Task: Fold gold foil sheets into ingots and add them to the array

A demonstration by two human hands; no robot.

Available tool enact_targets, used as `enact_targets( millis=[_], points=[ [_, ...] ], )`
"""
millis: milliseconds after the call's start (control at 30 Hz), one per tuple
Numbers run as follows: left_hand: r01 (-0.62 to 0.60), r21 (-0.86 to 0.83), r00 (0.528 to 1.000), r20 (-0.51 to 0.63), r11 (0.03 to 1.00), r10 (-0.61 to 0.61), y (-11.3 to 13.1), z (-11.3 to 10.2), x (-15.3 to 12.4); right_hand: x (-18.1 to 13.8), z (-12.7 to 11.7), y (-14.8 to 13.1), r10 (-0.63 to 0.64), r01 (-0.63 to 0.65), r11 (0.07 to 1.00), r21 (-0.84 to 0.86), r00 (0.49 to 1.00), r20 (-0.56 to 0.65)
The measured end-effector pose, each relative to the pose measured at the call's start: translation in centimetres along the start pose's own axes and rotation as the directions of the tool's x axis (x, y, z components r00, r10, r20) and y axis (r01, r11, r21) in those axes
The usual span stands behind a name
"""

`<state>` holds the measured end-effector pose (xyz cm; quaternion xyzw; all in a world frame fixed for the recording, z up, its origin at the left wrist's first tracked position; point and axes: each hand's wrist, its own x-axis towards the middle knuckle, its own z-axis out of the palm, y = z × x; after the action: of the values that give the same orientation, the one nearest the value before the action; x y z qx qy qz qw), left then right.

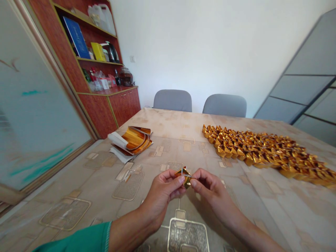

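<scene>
Both of my hands pinch one small folded piece of gold foil paper [186,176] just above the table [78,189], near its front middle. My left hand [162,190] grips its left side with thumb and forefinger. My right hand [210,187] grips its right side the same way. The paper is partly hidden by my fingertips. A loose stack of flat gold foil sheets [135,139] lies to the left, beyond my left hand. A wide spread of several finished gold folded pieces [265,148] covers the table to the right.
Two grey chairs [199,100] stand at the table's far side. A red-brown cabinet [110,101] with shelves of bottles, boxes and a kettle lines the left wall. A frosted glass panel [34,115] is at far left, grey panels at far right.
</scene>
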<state>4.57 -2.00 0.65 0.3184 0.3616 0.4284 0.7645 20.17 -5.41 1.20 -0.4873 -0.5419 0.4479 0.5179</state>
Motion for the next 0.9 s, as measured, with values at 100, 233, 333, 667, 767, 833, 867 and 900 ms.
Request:
enact_targets(
  millis=[100,233,333,667,767,833,867,900],
  points=[
    [-0.01,0.001,1.0,-0.018,1.0,0.01,-0.1,0.2,-0.1,0.0,-0.1,0.0,0.0,0.0,1.0,-0.011,1.0,0.005],
    [-0.01,0.022,1.0,-0.015,1.0,0.01,-0.2,0.2,-0.3,0.1,-0.2,0.4,0.002,0.0,1.0,-0.022,0.999,0.052],
    [0.006,0.027,1.0,0.017,1.0,-0.006,-0.3,0.2,-0.3,0.1,-0.1,1.1,0.008,-0.007,1.0,-0.024,0.999,0.035],
    [0.01,-0.031,1.0,0.022,0.999,-0.009,0.5,0.1,0.2,0.1,-0.4,-0.5,0.023,-0.026,0.995,0.092,0.999,0.034],
    [0.027,-0.094,1.0,0.017,0.995,-0.025,0.6,0.0,0.4,-0.1,-0.2,-0.2,0.019,-0.019,1.0,0.017,1.0,0.017],
    [0.031,-0.101,0.999,0.033,0.994,-0.028,0.5,0.0,0.4,-0.3,0.2,0.2,0.026,-0.026,1.0,-0.015,1.0,0.009],
    [0.026,-0.097,0.999,0.04,0.995,-0.022,0.4,0.0,0.3,-0.3,0.3,0.4,0.027,-0.027,0.999,-0.022,1.0,0.004],
    [0.017,-0.09,0.999,0.04,0.996,-0.014,0.3,0.0,0.3,-0.4,0.4,0.6,0.024,-0.024,0.999,-0.028,1.0,-0.001]
  ],
)
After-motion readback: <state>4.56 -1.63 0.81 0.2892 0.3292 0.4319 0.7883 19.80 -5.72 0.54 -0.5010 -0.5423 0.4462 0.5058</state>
